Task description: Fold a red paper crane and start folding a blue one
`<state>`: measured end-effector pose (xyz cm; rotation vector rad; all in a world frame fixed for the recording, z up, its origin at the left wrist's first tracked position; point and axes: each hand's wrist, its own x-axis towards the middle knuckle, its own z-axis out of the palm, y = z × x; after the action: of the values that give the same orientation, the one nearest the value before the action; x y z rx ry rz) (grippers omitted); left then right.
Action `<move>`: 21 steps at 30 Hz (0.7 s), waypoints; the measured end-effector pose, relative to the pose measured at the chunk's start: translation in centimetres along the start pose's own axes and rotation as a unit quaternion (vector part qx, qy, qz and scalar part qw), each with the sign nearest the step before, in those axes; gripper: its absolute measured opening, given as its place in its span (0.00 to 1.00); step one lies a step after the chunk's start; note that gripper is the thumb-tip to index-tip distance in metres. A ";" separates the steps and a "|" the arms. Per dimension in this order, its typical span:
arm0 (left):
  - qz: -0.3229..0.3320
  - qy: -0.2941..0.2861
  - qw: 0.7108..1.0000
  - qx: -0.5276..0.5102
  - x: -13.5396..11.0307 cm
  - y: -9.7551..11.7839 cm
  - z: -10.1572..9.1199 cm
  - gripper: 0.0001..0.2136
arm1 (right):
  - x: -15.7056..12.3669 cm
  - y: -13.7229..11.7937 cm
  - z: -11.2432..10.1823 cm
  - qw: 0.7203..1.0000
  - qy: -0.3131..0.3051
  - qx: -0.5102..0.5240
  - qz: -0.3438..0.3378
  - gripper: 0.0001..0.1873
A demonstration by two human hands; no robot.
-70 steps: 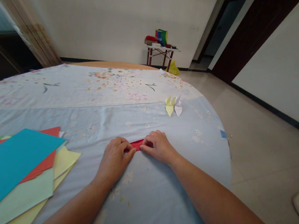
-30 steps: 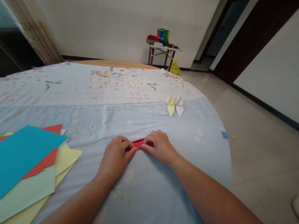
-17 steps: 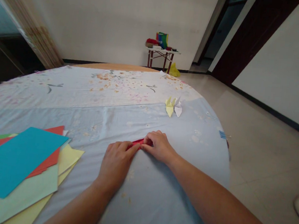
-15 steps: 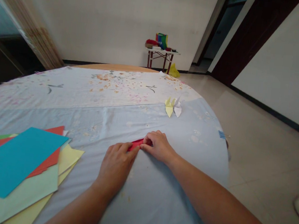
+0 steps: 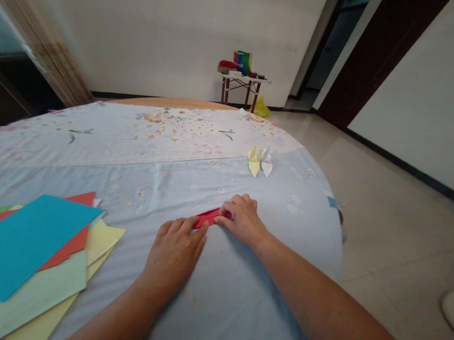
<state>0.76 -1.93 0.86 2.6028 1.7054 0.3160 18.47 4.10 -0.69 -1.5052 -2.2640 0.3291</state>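
Observation:
A narrow piece of folded red paper point(image 5: 207, 218) lies on the blue part of the tablecloth, between my two hands. The fingers and thumb of my left hand point(image 5: 176, 243) press on its left end. At the right end, my right hand point(image 5: 240, 219) pinches the paper between thumb and curled fingers, which hide that end. Farther off, a yellow folded paper figure point(image 5: 254, 163) and a white folded paper figure point(image 5: 267, 162) stand side by side on the cloth.
Loose coloured sheets lie overlapping at the left, a blue sheet point(image 5: 24, 246) on top. The round table's cloth point(image 5: 273, 272) has a floral white strip at the far side. By the wall stands a small table point(image 5: 244, 78) with a colourful bag point(image 5: 242, 62).
My hands have drawn slightly apart, so more of the red paper shows between them. The whole view has shifted a little. Both hands stay on the paper.

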 end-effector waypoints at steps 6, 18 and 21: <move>-0.002 -0.006 1.000 0.002 0.1 0.1 0.0 0.15 | 0.1 1.6 -0.8 0.999 -0.019 0.007 0.025 0.15; 0.013 -0.015 1.000 -0.023 0.3 -0.6 -0.5 0.14 | 0.3 1.0 0.0 0.999 -0.013 0.026 0.020 0.21; 0.018 -0.021 0.999 -0.022 -0.2 -1.7 -0.8 0.13 | 0.3 1.5 -0.3 0.999 -0.023 0.030 0.031 0.20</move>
<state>-1.03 -1.47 1.41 2.5933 1.6214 0.2948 19.75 4.98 -0.93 -1.5546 -2.2250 0.4503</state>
